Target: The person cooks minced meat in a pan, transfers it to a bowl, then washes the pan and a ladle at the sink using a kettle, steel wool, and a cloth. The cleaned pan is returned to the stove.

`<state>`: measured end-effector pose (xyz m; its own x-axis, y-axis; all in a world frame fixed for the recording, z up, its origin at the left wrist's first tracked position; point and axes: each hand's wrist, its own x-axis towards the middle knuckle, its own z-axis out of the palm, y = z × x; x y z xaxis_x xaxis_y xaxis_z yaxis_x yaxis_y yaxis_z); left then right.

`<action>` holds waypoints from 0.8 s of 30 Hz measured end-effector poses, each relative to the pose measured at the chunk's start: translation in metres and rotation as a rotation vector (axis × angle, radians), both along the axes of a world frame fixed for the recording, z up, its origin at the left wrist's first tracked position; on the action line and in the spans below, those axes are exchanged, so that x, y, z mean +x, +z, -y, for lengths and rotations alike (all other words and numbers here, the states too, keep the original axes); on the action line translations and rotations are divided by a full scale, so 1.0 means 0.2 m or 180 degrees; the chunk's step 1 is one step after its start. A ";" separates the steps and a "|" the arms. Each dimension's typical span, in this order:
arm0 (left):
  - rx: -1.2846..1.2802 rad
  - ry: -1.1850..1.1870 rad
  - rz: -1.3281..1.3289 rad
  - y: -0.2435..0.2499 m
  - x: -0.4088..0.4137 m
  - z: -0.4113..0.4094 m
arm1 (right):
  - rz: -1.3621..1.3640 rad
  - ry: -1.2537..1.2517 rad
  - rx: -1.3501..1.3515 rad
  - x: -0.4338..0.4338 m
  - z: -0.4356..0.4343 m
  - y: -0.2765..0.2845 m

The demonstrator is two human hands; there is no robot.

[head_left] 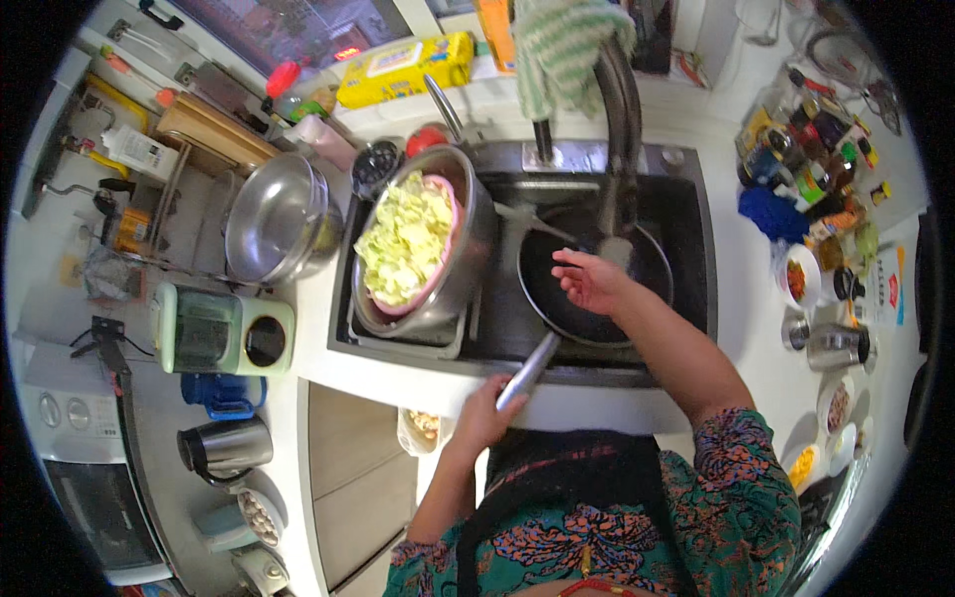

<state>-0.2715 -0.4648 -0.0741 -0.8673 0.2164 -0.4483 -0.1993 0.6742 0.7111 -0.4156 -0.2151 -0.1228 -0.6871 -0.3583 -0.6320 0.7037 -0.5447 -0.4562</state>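
Observation:
A dark frying pan (545,287) lies in the black kitchen sink (492,351), below the faucet (623,134). My left hand (485,414) is closed around the pan's metal handle (530,373) at the sink's front edge. Over the pan is my right hand (593,282), palm partly turned up and fingers loosely curled, holding nothing. A spatula-like metal utensil (537,222) reaches toward the pan's far rim. In the left part of the sink, a large steel pot (474,216) stands tilted, with a pink basket (453,216) of chopped cabbage (406,250) in it.
Steel bowls (272,220) and a green appliance (224,328) stand left of the sink. A striped towel (571,56) hangs over the faucet. Sauce bottles (813,160), a white bowl of chopped red food (800,277) and a steel container (835,347) line the right counter.

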 end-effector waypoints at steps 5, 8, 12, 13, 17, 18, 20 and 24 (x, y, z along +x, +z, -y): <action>0.0051 -0.0182 -0.0019 -0.04 -0.05 0.03 | -0.0942 0.0281 0.1725 -0.49 0.14 -0.29; 0.0168 -0.0061 0.0084 0.00 -0.07 0.06 | -0.2129 0.0888 0.4384 -0.66 0.22 -0.40; 0.0048 -0.0099 0.0200 0.01 -0.10 0.09 | -0.1908 0.1615 0.5241 -0.75 0.32 -0.31; 0.0063 -0.0104 0.0296 0.02 -0.11 0.09 | -0.1898 0.1785 0.5296 -0.79 0.33 -0.32; 0.0197 -0.0151 0.0312 0.02 -0.15 0.10 | -0.1926 0.2023 0.5415 -0.89 0.31 -0.39; 0.0211 -0.0141 0.0298 0.03 -0.14 0.11 | -0.1931 0.2011 0.5417 -0.88 0.32 -0.40; 0.0165 -0.0135 0.0247 0.02 -0.14 0.11 | -0.2078 0.1884 0.5422 -0.86 0.31 -0.40; 0.0107 -0.0022 0.0136 -0.01 -0.12 0.12 | -0.2521 0.1436 0.5649 -0.77 0.26 -0.20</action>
